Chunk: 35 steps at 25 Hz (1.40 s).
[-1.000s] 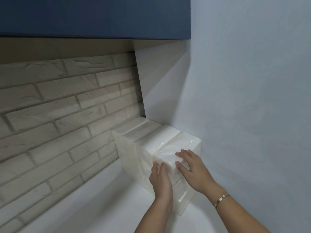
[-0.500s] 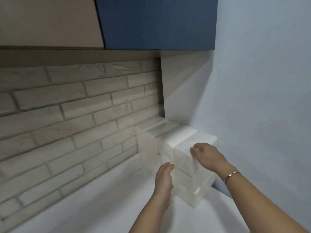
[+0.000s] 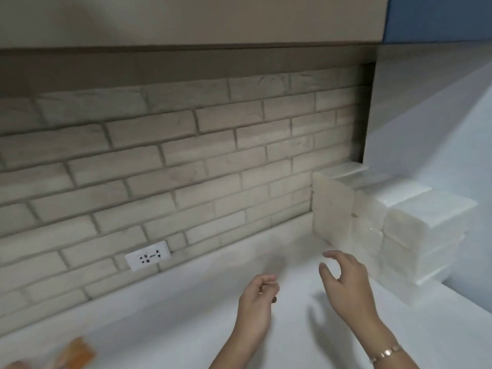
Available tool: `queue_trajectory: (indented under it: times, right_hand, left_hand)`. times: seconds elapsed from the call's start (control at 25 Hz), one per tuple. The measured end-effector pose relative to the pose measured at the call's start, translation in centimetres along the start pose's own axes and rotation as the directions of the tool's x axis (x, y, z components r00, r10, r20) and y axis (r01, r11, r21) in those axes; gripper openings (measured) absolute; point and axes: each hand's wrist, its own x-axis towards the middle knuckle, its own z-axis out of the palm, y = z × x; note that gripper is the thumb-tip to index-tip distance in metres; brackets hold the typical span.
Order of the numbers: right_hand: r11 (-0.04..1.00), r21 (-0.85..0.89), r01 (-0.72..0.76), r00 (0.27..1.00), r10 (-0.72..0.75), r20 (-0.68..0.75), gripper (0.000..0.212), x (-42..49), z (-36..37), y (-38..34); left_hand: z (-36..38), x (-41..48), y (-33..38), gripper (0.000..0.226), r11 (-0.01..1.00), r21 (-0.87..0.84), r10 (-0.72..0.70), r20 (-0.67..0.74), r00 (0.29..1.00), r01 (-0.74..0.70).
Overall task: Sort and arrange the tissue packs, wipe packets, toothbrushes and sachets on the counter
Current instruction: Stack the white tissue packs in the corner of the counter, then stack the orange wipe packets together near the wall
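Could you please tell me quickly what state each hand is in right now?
Left hand: closed, fingers curled, holding nothing.
Right hand: open, holding nothing, near the tissue packs.

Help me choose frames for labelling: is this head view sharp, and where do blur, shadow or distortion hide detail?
Head view: soft, motion-blurred; the left hand and right hand smear at the fingers; the orange item at the bottom-left edge is too blurred to identify; the tissue packs wash out white, edges faint; shadow darkens the strip under the cabinets; wide-angle distortion bends the brick courses.
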Motion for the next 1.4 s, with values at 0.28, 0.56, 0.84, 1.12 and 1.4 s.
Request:
queue_trajectory:
  times: [0.28,0.56,0.84,1.12,1.4]
  right_hand:
    - [0.990,-0.136,0.037,0.895,0.027,0.446,0.019,-16.1,14.1,-5.8]
    - [0.980,-0.126,0.154,0.685,-0.014,0.728,0.020,-25.9,22.1,-12.2]
    - [0.984,-0.070,0.163,0.475,-0.016,0.880,0.013,-31.0,27.0,-16.4]
    - [0.977,-0.012,0.215,0.261,-0.045,0.964,0.012,-35.9,32.2,-22.1]
    - [0.994,-0.004,0.109,0.232,-0.022,0.973,0.021,-37.5,38.5,-25.0]
  left_hand:
    - [-18.6,-8.5,-7.3,0.016,0.992,0.026,-0.114,-0.250,0.961,0.124]
    - [-30.6,-15.7,-13.5,0.023,0.987,0.045,-0.121,-0.446,0.887,0.157]
    - [-37.0,-22.9,-17.3,0.016,0.976,0.058,-0.128,-0.621,0.773,0.208]
    - [-44.4,-25.9,-21.6,0.050,0.701,0.455,0.050,-0.799,0.600,0.548]
    - [-47.1,-26.1,-23.7,0.109,0.380,0.535,-0.209,-0.745,0.634,0.755]
